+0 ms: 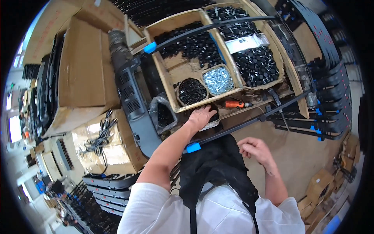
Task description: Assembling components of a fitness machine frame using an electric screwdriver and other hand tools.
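Observation:
My left hand (202, 117) reaches over a small box of dark parts (212, 113) just below the near edge of a wooden tray (177, 108). Its fingers are stretched out and a little apart, and their tips are partly hidden. My right hand (255, 150) is in the air to the right of my black apron (218, 162), with its fingers curled in. Whether anything small is inside them cannot be seen. A black frame with blue clips (230, 133) runs across between my body and the tray. An orange-handled tool (234, 104) lies right of my left hand.
The tray holds black caps (194, 46), silver screws (218, 80) and small black screws (192, 91). A second bin of black parts (257, 66) adjoins it. Cartons (83, 66) stand at left, a cable bundle (99, 138) on one. Stacked black frames (331, 97) stand at right.

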`<action>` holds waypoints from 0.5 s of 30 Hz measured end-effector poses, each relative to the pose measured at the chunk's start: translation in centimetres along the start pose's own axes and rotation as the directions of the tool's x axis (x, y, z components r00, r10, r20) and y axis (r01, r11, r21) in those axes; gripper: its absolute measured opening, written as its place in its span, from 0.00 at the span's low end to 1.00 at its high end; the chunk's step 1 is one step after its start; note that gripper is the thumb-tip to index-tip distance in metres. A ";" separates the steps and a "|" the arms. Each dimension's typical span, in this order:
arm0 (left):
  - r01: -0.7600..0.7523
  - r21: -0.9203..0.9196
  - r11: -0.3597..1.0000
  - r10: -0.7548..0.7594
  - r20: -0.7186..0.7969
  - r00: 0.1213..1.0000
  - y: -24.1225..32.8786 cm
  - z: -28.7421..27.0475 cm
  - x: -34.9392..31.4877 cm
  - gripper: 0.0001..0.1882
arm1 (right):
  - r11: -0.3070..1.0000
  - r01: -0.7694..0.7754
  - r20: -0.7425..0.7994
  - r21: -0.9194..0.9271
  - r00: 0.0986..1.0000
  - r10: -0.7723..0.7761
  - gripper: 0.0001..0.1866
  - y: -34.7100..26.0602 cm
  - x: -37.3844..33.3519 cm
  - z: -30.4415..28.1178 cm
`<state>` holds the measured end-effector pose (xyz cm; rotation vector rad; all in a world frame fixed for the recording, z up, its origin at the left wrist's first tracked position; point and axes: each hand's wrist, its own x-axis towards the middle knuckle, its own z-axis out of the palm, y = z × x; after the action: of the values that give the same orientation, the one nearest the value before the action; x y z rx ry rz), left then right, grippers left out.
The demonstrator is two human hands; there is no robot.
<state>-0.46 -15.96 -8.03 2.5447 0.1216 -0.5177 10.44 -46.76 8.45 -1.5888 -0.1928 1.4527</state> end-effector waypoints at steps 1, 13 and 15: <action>-0.019 0.015 1.000 0.018 0.070 0.997 -0.8 0.7 0.8 0.31 | 0.997 -0.066 0.003 0.033 0.998 0.066 0.15 2.1 0.8 -0.2; -0.084 -0.107 0.991 0.100 0.160 0.982 -3.9 3.4 1.5 0.14 | 0.685 0.173 -0.441 0.707 0.866 0.237 0.19 10.4 25.6 -0.1; -0.020 -0.168 0.986 0.053 0.195 0.979 -2.6 3.1 2.1 0.13 | 0.685 0.133 -0.482 0.717 0.804 0.348 0.18 10.0 28.0 -0.8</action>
<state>-0.06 -15.43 -12.55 2.3154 0.0428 -0.7140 14.50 -34.14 -18.16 -1.2800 0.7934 0.8500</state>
